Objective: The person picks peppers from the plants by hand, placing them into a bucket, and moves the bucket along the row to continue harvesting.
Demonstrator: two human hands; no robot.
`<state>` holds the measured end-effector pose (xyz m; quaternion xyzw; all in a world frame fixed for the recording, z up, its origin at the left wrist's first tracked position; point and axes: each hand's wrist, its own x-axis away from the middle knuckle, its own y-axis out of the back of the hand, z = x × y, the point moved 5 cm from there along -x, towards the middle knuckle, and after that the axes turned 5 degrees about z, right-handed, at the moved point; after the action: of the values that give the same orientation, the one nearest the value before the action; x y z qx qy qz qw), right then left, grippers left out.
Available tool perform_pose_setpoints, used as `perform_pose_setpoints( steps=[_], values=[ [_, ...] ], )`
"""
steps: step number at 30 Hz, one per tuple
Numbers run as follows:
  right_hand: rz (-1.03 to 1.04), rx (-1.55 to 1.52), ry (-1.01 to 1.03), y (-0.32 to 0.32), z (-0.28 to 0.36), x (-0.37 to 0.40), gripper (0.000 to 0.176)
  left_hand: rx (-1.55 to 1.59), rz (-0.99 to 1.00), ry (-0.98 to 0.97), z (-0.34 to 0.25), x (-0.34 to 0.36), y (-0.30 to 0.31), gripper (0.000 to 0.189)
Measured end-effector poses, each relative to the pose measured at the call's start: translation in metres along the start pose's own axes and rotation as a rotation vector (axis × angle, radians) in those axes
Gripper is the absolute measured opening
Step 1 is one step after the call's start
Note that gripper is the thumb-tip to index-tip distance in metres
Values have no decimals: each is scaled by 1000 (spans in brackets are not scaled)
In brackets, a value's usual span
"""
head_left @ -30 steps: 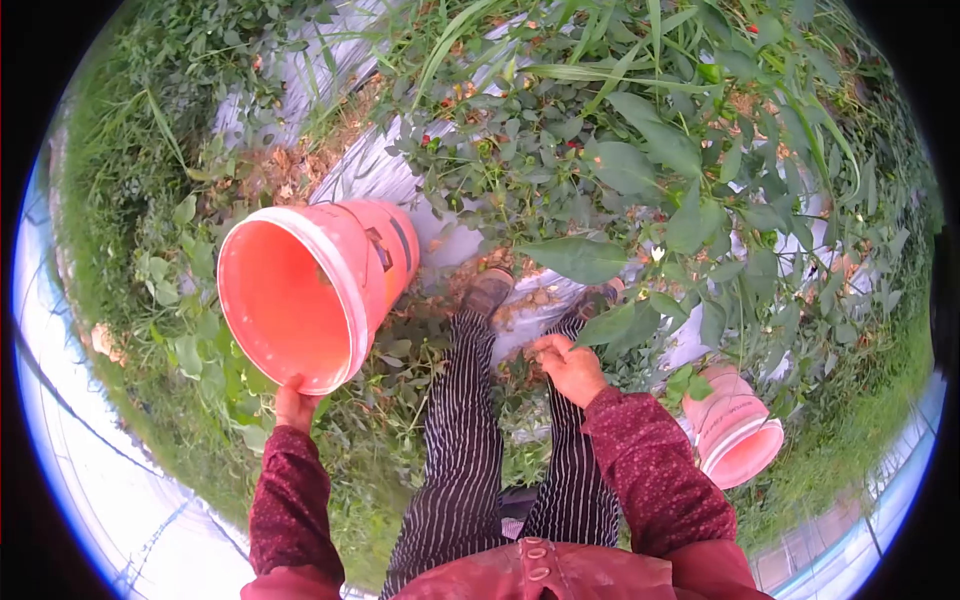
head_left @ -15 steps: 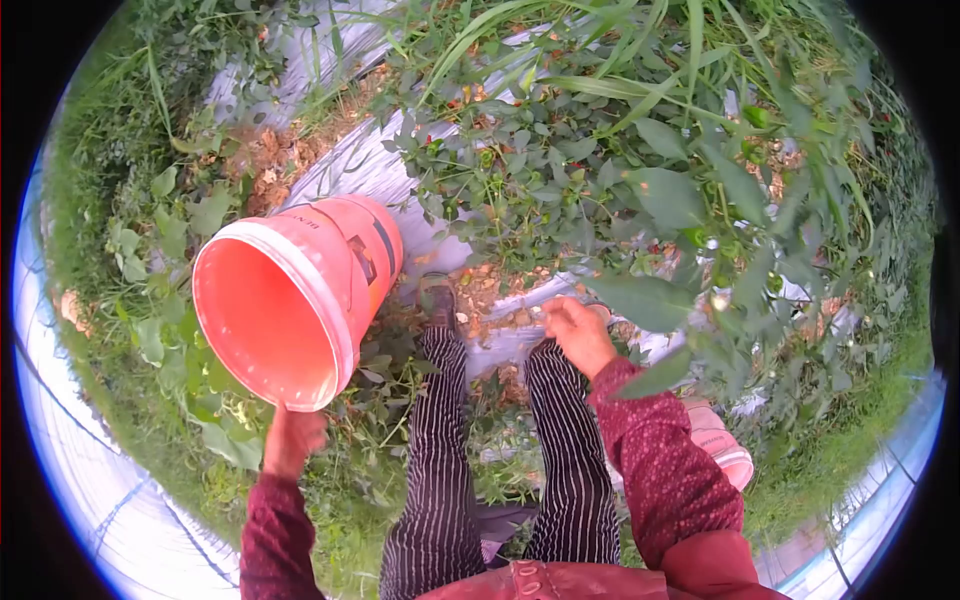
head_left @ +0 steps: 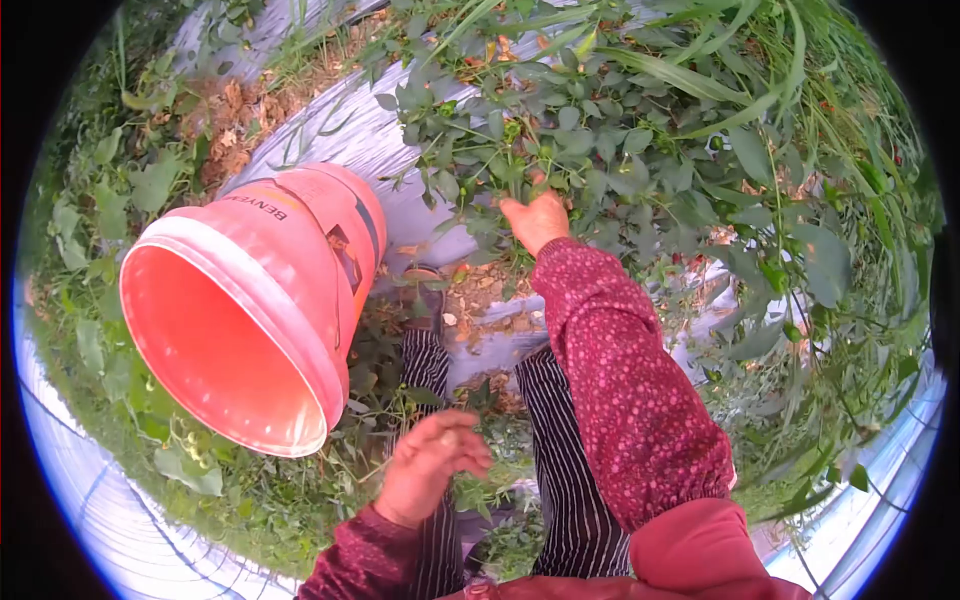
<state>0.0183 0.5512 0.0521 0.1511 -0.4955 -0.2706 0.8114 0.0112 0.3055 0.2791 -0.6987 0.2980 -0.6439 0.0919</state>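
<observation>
Bucket [head_left: 300, 285], pinkish w/ a pale rim, sits on the L side, mouth toward the lower L of the view, base toward the upper R; can't tell if it's fully upright. Lettering [head_left: 262, 208] on its side reads "BENYE", rest unclear. Also a small dark label [head_left: 343, 258], text too small to read, & a dark band [head_left: 368, 235] nr the base. Thin wire handle [head_left: 352, 318] runs down the side.

Vs. the earlier pics: L hand [head_left: 430, 465] was at the bucket rim, now off it, just R of the rim in view, grip released, fingers loosely bent, nothing held. R hand [head_left: 540, 218] was low by the R leg, now up at the green plants [head_left: 590, 130]; fingertips partly hidden by leaves, so can't tell if the grip is clenched on anything. Bucket shows bigger & further L. 2nd bucket, earlier at lower R, no longer visible.

Pale plastic sheeting [head_left: 335, 130] lies btwn the bucket & plants. Striped trousers [head_left: 570, 470] below.
</observation>
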Motion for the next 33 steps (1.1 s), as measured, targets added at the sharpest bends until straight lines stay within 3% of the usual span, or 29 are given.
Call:
perform_pose_setpoints(
  steps=[4, 6, 8, 9, 10, 12, 13, 14, 16, 17, 19, 27, 29, 31, 32, 33],
  values=[
    [60, 168, -117, -6, 14, -8, 77, 164, 108, 132, 32, -10, -14, 35],
    [86, 115, -121, -2, 16, -14, 74, 164, 105, 145, 40, -11, -11, 34],
    [105, -60, -179, -2, 12, -23, 89, 195, 86, 194, 44, -12, -7, 33],
    [68, 55, -239, -8, -2, -34, 75, 208, 89, 189, 40, -13, -8, 32],
    [68, 57, -240, -11, -14, -36, 75, 210, 90, 189, 37, -13, -6, 32],
    [226, -119, 35, -22, -27, -30, 62, 225, 79, 175, 32, -15, -1, 32],
    [48, 116, 155, -19, -28, -14, 53, 229, 54, 166, 27, -16, 1, 29],
    [48, 122, 151, -13, -39, -2, 53, 234, 57, 170, 22, -18, 1, 29],
    [326, -290, 165, -7, -55, 25, 54, 132, 29, 112, 6, -24, 4, 29],
    [325, -290, 151, -5, -64, 38, 54, 70, 22, 70, -3, -28, 2, 31],
    [472, -865, -9, -17, -90, 57, 57, -35, 22, -1, -25, -36, -9, 29],
    [622, -1531, -44, -22, -121, 66, 52, -367, -94, -264, -92, -86, -21, 22],
    [667, -1722, -30, -25, -122, 60, 51, -859, -199, -357, -99, -120, -12, 21],
    [709, -1911, -18, -32, -129, 57, 50, -1421, -174, -721, -103, -150, -30, 17],
    [706, -1914, -18, -38, -136, 56, 50, -1581, -131, -630, -94, -166, -35, 18],
    [594, -1482, 163, -42, -147, 54, 53, -1736, -85, -533, -86, -178, -42, 19]
  ],
)
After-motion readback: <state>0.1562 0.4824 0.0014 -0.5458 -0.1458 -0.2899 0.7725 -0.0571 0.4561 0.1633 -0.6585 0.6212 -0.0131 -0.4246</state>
